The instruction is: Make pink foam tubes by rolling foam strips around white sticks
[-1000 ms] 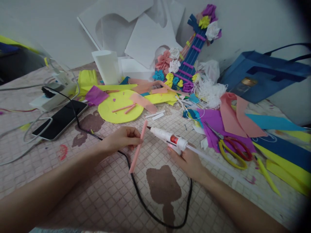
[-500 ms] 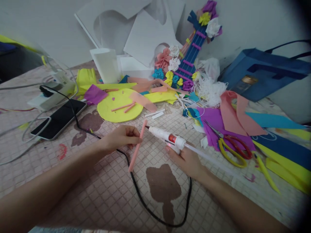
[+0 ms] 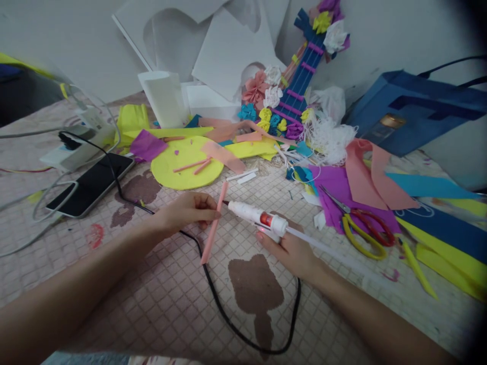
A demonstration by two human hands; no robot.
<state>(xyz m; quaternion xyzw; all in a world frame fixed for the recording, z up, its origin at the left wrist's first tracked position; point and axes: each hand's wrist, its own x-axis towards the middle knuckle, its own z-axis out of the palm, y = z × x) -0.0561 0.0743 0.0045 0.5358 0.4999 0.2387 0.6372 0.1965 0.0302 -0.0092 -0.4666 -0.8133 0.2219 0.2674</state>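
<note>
My left hand pinches a thin pink paper tube, which slants upright over the table. Wrapped round the handle of a white glue gun, my right hand points its dark nozzle left at the tube, near its upper part. Whether the tip touches the tube I cannot tell. A long clear glue stick sticks out of the gun's back, and its black cord loops across the table below both hands. Behind my left hand lies a yellow disc with two small pink tubes on it.
Scissors and a yellow cutter lie at right beside purple paper. A phone and a power strip are at left. Farther back stand a paper-flower-decorated blue guitar, white boards and a blue bag.
The glue gun's nozzle has shifted slightly left and down along the pink tube. My left hand still holds the tube, and the whole view has moved a little.
</note>
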